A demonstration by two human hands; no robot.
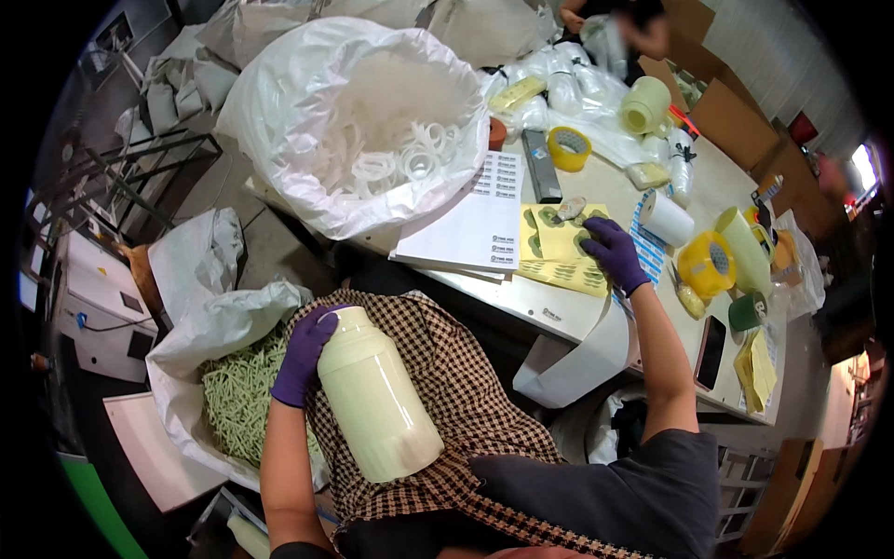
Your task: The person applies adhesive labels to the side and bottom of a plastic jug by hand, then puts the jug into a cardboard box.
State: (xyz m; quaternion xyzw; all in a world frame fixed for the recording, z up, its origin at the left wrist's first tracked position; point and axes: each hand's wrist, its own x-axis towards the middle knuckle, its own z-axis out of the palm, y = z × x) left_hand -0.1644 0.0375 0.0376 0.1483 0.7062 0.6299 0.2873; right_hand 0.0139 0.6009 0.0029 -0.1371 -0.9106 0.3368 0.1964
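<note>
A jar point(380, 401) slants across the lap point(470, 391), left hand point(304, 359) gripping its top. Right hand point(616, 254) touches stickers point(562, 244) on the counter point(610, 191), grip unclear, between paper point(456, 228) and roll point(666, 221); a sack point(270, 121) stands beyond.

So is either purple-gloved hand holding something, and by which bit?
The left hand holds the pale green bottle by its narrower neck end. The right hand is at the yellow sticker sheets; whether it grips one can't be told.
</note>
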